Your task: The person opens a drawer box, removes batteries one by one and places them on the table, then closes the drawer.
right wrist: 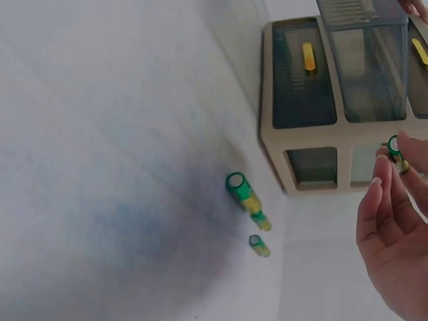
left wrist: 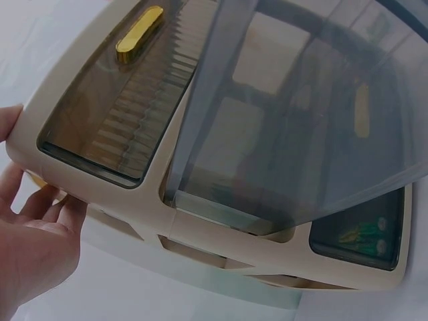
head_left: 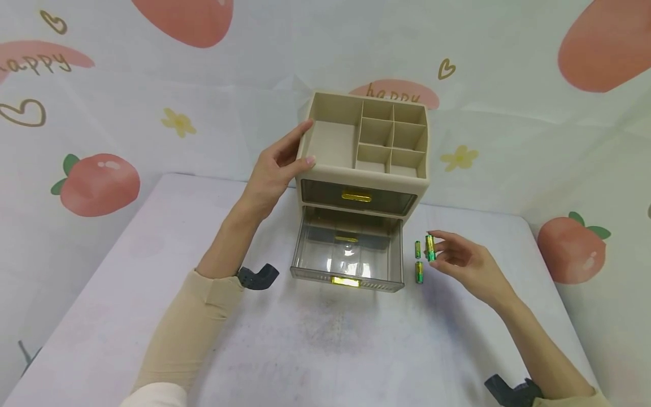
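Note:
My left hand (head_left: pixel 269 180) grips the upper left side of a beige drawer organizer (head_left: pixel 376 173), its thumb at the top front edge. In the left wrist view, the fingers (left wrist: pixel 50 204) curl against the organizer's side. The clear middle drawer (head_left: pixel 348 249) is pulled out. To its right, my right hand (head_left: pixel 465 265) pinches a green and gold battery (head_left: pixel 430 247) between thumb and fingertips, above the table. Beside that hand stand a small battery (head_left: pixel 417 249) and a larger battery (head_left: pixel 419 272). The right wrist view shows three batteries (right wrist: pixel 244 192) on the table.
The organizer's top has one large and several small compartments (head_left: pixel 376 133). A dark upper drawer (head_left: pixel 358 195) with a gold handle is pushed in. Behind the white table (head_left: pixel 325 350) hangs a fruit-patterned backdrop (head_left: pixel 254 96).

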`<state>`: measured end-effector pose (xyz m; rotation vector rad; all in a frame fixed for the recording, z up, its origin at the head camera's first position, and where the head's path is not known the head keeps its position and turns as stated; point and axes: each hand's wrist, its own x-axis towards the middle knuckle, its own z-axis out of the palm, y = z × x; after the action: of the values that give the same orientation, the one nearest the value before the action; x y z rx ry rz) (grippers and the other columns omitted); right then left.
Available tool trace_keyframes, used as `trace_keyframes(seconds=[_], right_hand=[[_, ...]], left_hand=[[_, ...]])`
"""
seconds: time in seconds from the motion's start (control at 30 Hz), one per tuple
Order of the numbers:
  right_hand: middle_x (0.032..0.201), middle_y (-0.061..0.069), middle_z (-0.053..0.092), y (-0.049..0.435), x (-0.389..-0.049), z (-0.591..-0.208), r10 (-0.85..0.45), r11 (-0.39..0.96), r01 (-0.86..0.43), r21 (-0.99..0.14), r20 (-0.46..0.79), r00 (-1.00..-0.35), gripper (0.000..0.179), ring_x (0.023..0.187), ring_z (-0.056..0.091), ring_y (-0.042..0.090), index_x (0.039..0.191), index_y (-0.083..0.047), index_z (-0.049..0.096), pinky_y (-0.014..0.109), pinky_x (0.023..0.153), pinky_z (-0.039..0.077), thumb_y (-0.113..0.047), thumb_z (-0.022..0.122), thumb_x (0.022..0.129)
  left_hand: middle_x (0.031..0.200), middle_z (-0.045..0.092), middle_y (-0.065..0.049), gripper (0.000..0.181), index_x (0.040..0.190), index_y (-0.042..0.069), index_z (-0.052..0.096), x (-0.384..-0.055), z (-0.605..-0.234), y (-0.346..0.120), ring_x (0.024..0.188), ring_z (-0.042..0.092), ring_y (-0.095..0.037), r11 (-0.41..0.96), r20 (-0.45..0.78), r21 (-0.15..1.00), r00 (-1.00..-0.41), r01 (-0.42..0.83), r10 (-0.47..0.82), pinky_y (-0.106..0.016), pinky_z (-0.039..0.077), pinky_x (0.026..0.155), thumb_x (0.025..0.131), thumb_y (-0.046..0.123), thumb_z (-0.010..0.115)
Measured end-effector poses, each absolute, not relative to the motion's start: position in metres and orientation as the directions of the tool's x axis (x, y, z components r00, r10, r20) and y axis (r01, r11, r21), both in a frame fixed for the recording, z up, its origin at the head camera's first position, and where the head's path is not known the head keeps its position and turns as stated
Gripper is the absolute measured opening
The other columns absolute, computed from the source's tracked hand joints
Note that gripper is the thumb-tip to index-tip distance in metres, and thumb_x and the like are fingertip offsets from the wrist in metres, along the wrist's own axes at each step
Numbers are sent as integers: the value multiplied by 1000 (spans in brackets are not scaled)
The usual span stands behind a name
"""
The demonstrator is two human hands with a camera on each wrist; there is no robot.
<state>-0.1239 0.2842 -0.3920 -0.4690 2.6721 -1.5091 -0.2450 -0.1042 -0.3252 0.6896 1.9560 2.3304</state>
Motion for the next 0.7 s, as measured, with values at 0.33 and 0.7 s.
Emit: trace_keyframes(seconds=[0.33, 0.7], right_hand=[[104, 13, 70, 298, -123, -411, -257, 512, -207, -834, 81, -963, 53, 84, 68, 8, 137, -2, 56, 17, 75, 54, 1, 74, 87], [105, 17, 71, 309, -123, -431, -232, 514, -142, -846, 23, -973, 54, 84, 69, 7, 138, 1, 55, 19, 73, 54, -4, 75, 88]], left_hand=[[156, 40, -4, 62, 150, 19, 46, -246, -327, -105, 138, 42, -20, -219, 313, 942, -903, 255, 294, -37, 38, 110, 94, 2, 65], [156, 39, -4, 62, 151, 19, 46, -245, -328, -104, 139, 42, -21, -229, 323, 938, -898, 261, 298, -34, 39, 108, 95, 1, 64]])
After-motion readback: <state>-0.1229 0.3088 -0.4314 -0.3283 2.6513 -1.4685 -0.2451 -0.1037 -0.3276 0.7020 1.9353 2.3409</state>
